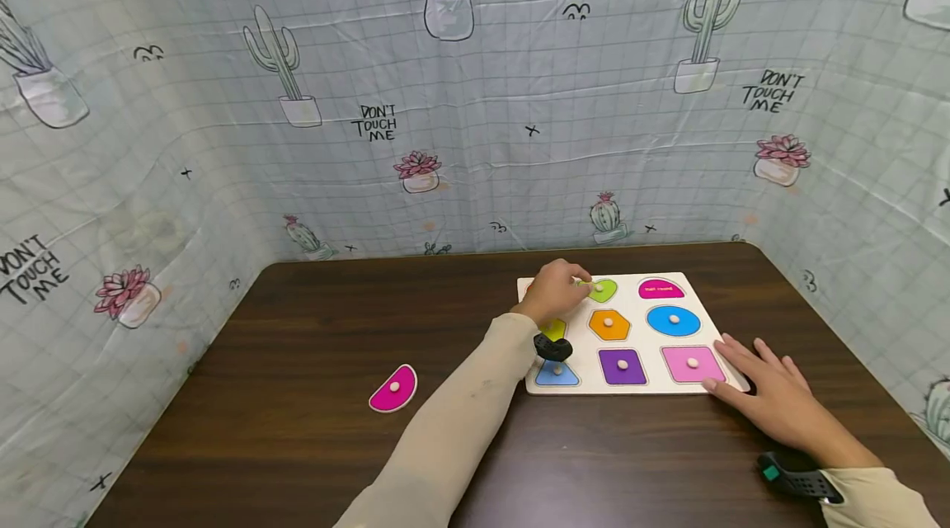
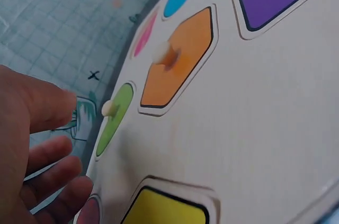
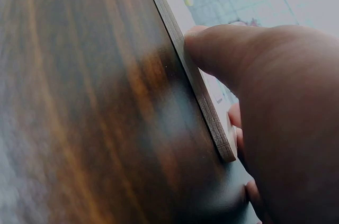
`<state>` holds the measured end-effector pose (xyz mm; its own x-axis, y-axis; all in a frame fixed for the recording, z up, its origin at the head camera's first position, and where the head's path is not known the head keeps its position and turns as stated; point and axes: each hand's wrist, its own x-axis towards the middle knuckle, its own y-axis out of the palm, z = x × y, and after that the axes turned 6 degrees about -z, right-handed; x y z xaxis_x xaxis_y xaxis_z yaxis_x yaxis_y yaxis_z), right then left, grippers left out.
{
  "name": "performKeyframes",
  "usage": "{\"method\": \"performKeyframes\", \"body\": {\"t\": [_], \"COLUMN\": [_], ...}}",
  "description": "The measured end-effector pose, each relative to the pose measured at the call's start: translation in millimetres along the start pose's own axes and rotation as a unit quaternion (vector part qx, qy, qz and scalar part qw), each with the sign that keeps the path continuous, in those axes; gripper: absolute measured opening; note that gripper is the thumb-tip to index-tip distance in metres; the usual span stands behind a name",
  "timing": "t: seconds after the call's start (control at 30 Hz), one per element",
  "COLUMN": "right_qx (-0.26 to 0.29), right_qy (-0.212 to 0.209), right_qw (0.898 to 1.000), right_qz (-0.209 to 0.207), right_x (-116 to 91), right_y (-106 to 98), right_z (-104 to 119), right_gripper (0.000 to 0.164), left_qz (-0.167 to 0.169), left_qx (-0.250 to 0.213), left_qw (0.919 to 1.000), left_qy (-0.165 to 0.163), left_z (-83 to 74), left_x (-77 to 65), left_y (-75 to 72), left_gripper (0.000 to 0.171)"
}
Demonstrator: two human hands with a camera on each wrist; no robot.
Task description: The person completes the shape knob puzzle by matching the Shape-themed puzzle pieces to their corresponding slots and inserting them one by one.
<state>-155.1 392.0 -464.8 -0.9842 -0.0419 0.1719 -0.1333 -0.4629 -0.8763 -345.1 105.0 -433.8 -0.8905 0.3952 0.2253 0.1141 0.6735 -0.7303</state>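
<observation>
A white wooden knob puzzle board (image 1: 627,297) lies on the table with coloured shapes set in it. My left hand (image 1: 555,290) is over its far left part, nearest to the green piece (image 1: 610,294). In the left wrist view, the fingers are loosely bent and apart from the green piece's knob (image 2: 108,108), holding nothing. My right hand (image 1: 779,400) rests at the board's near right corner, its thumb on the front edge (image 3: 198,83). A magenta half-round piece (image 1: 384,398) with a knob lies on the table, left of my left forearm.
The board's far right recess (image 1: 660,289) shows magenta with printed lettering. Around it sit an orange hexagon (image 1: 610,328), a blue oval (image 1: 664,324), a purple square (image 1: 612,371) and a pink rectangle (image 1: 679,363). Patterned cloth (image 1: 475,99) encloses the dark wooden table (image 1: 319,322).
</observation>
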Motion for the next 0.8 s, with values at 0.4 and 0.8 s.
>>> {"method": "performKeyframes", "body": {"t": [0.4, 0.8], "right_qx": [-0.002, -0.001], "right_qy": [0.000, -0.012], "right_qw": [1.000, 1.000], "right_qz": [0.008, 0.005], "right_x": [1, 4], "right_y": [0, 6], "right_z": [-8, -7], "right_gripper": [0.079, 0.078], "left_qz": [-0.012, -0.008], "left_qx": [-0.022, -0.011], "left_qw": [0.9987, 0.9987], "left_qy": [0.044, 0.049], "left_z": [12.2, 36.4], "left_x": [-49.3, -100.8], "left_y": [-43.4, -76.8], "left_gripper": [0.020, 0.021]}}
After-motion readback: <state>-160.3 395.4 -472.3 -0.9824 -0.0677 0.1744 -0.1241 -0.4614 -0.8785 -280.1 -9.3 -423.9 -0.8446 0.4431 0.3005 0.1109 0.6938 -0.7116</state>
